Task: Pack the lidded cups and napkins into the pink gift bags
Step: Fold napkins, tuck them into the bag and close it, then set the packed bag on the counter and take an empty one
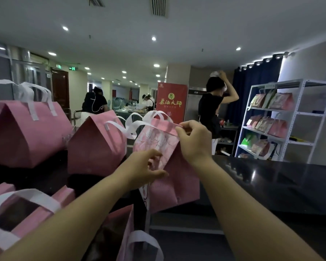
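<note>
My right hand (193,142) pinches the folded top of a pink gift bag (169,162) held up over the dark counter (282,183), my left hand (147,166) gripping its side, two closed bags (96,146) standing behind and open ones (24,213) waiting.

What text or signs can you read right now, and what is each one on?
"茶酒大師": gold characters on the red banner; the smaller line beneath is too blurred to read.
"Haier", barely legible: on the steel cabinet behind it.
Green exit signs above the door: symbols only.
The held pink bag: a pattern, no readable words.
</note>
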`<move>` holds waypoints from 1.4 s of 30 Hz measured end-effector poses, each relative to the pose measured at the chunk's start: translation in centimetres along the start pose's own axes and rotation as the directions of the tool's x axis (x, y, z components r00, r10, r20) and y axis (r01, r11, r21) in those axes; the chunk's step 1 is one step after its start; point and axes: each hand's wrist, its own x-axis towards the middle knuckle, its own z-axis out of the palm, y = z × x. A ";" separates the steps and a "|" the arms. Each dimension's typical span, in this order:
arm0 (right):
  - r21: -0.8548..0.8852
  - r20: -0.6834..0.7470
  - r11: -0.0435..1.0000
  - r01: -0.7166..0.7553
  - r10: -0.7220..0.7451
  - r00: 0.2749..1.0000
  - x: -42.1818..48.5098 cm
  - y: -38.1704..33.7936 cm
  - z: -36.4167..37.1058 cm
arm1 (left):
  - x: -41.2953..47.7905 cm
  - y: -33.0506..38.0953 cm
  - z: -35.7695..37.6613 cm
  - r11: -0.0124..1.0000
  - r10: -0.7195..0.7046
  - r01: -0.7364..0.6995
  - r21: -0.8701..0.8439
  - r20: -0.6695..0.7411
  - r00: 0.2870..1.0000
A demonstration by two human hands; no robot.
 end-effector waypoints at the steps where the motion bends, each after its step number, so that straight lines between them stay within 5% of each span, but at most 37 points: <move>1: 0.032 0.090 0.999 -0.005 0.002 0.996 0.0 0.2 0.5 | 0.3 -0.6 0.1 0.999 0.002 -0.001 0.050 -0.014 1.000; 6: -0.012 0.569 0.997 -0.074 0.068 0.819 -0.7 3.6 1.1 | 1.2 -3.4 -0.5 0.992 -0.058 0.067 0.104 -0.095 0.994; 9: -0.163 0.671 0.983 -0.079 0.169 0.722 -2.0 6.2 1.4 | 1.7 -4.5 -1.2 0.972 -0.116 0.138 0.189 -0.124 0.986; 17: -0.106 0.527 0.951 -0.290 0.301 0.795 -2.8 6.9 5.6 | 3.4 -6.8 -2.0 0.937 -0.225 0.262 0.230 -0.175 0.959; 30: -0.146 0.632 0.943 -0.299 0.321 0.705 -1.4 5.5 9.5 | 3.8 -8.3 -4.8 0.874 -0.291 0.346 0.342 -0.203 0.935; 37: -0.066 0.431 0.988 -0.137 0.152 0.889 -2.7 3.0 4.1 | 0.6 -4.3 -6.9 0.945 -0.122 0.180 0.275 -0.215 0.969; 42: 0.102 0.346 0.995 -0.001 -0.034 0.938 -4.9 -0.2 -1.1 | -4.1 0.2 -7.9 0.971 0.049 0.002 0.238 -0.208 0.977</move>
